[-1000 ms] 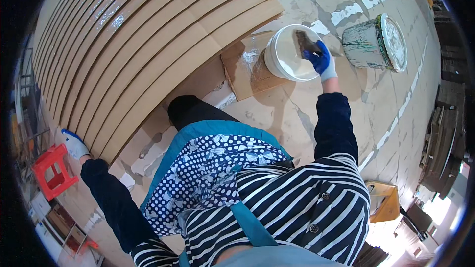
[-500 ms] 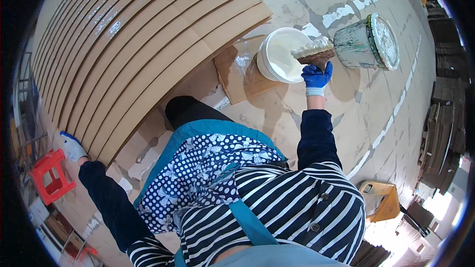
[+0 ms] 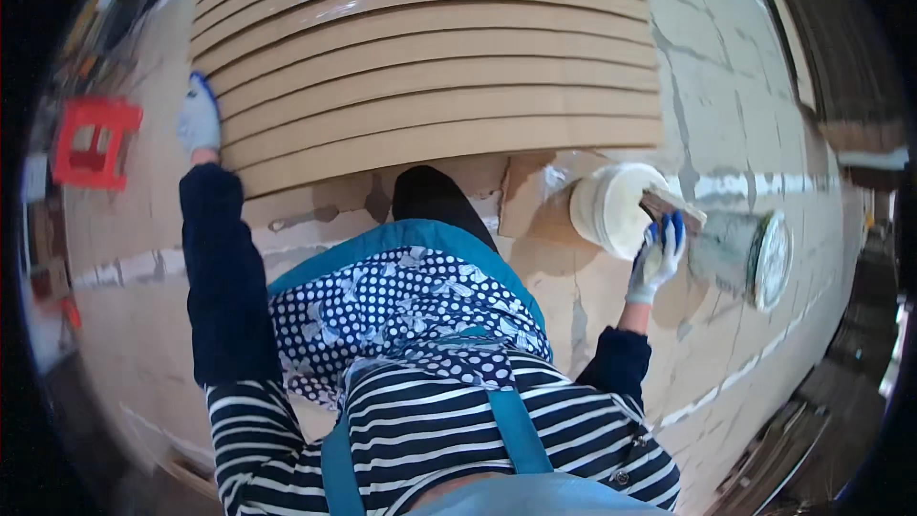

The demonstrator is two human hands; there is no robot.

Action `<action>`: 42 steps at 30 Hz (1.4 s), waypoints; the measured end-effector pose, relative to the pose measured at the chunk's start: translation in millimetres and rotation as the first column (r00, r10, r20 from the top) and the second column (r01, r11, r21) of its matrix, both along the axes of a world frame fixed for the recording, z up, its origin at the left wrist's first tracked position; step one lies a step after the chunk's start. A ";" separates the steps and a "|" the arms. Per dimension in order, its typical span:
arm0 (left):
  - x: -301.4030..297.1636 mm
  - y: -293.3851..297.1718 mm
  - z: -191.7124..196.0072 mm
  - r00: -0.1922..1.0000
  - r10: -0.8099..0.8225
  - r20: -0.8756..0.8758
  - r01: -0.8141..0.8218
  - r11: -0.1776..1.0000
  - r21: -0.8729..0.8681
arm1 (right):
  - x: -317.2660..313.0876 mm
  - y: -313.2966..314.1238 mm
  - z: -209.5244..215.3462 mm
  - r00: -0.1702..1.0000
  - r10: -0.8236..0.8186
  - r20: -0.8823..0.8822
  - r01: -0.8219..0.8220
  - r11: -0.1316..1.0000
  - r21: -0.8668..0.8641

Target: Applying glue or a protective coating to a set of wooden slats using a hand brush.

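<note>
Brush (image 3: 671,207) lifted off bucket (image 3: 611,208), right hand (image 3: 657,256) raised

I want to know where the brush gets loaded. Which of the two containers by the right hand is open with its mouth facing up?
The white bucket, just left of the right hand holding the brush. The grey tin on the other side lies tipped over.

Single head-worn fisheye view, steeply downward over torso toward nearby floor.
</note>
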State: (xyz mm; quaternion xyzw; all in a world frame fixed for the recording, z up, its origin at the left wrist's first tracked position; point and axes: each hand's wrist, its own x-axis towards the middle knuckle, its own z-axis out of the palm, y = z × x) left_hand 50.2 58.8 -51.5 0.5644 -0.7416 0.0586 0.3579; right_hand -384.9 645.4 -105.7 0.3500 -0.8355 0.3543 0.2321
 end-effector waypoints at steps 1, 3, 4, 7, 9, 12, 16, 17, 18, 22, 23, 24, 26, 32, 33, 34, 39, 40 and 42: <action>-5.3 5.0 1.2 0.992 0.121 -0.022 -0.117 0.986 0.119 | 11.9 -14.8 27.7 0.999 0.033 -0.001 -0.033 0.999 -0.037; -7.8 8.0 6.5 0.955 0.297 -0.010 -0.278 0.907 0.318 | 35.0 -54.9 82.4 0.995 0.095 -0.007 -0.095 0.993 -0.071; -7.9 7.9 8.6 0.938 0.347 0.013 -0.324 0.860 0.395 | 49.0 -78.1 108.7 0.981 0.195 -0.004 -0.194 0.975 -0.108; -12.8 15.1 17.9 0.946 0.319 0.057 -0.299 0.789 0.536 | 84.7 -144.4 158.8 0.907 0.420 0.022 -0.417 0.904 -0.093; -11.3 15.9 16.2 0.943 0.332 0.013 -0.291 0.806 0.516 | 103.1 -193.8 165.4 0.764 0.637 0.102 -0.630 0.771 -0.091; -7.6 14.4 10.6 0.940 0.337 -0.048 -0.276 0.838 0.471 | 138.3 -266.5 152.7 0.512 0.758 0.404 -0.638 0.651 -0.412; -10.9 16.7 8.3 0.944 0.312 -0.108 -0.241 0.875 0.421 | 155.0 -341.1 155.3 0.567 0.677 0.468 -0.693 0.700 -0.173; -8.6 16.4 7.2 0.947 0.298 -0.122 -0.228 0.887 0.401 | 156.9 -354.5 150.2 0.610 0.691 0.389 -0.705 0.697 -0.132; -6.0 16.0 7.1 0.943 0.307 -0.127 -0.232 0.883 0.409 | 160.0 -364.9 146.4 0.645 0.700 0.305 -0.712 0.696 -0.092; -2.5 15.1 5.5 0.950 0.294 -0.105 -0.213 0.856 0.471 | 180.7 -344.8 128.9 0.605 0.739 0.296 -0.772 0.636 -0.011; -1.4 15.4 4.0 0.947 0.299 -0.120 -0.212 0.860 0.464 | 186.2 -341.9 129.7 0.568 0.751 0.336 -0.798 0.603 0.000; -0.2 16.0 3.0 0.943 0.303 -0.135 -0.212 0.864 0.457 | 185.9 -346.3 132.9 0.565 0.754 0.335 -0.801 0.599 0.004; 4.5 16.9 2.8 0.937 0.316 -0.148 -0.221 0.866 0.449 | 177.7 -363.8 148.1 0.554 0.760 0.339 -0.801 0.597 -0.030; -12.3 16.3 12.0 0.949 0.260 -0.180 -0.150 0.870 0.470 | 131.3 -472.9 169.8 0.732 0.677 -0.070 -0.681 0.726 -0.097; -12.7 16.7 12.7 0.947 0.252 -0.202 -0.132 0.873 0.469 | 135.2 -469.5 157.9 0.743 0.666 -0.070 -0.668 0.744 -0.006; -7.3 17.2 12.3 0.943 0.267 -0.200 -0.149 0.873 0.464 | 148.5 -465.4 149.0 0.745 0.663 -0.069 -0.658 0.748 0.082; -0.4 20.4 6.6 0.940 0.286 -0.186 -0.181 0.881 0.437 | 200.2 -380.0 127.0 0.512 0.822 0.248 -0.821 0.553 -0.139; -1.7 21.0 6.2 0.939 0.289 -0.186 -0.183 0.880 0.439 | 198.8 -384.4 132.0 0.488 0.819 0.302 -0.842 0.533 -0.086; -2.4 20.1 8.6 0.936 0.297 -0.190 -0.192 0.880 0.434 | 195.2 -396.6 148.2 0.439 0.801 0.407 -0.880 0.475 0.016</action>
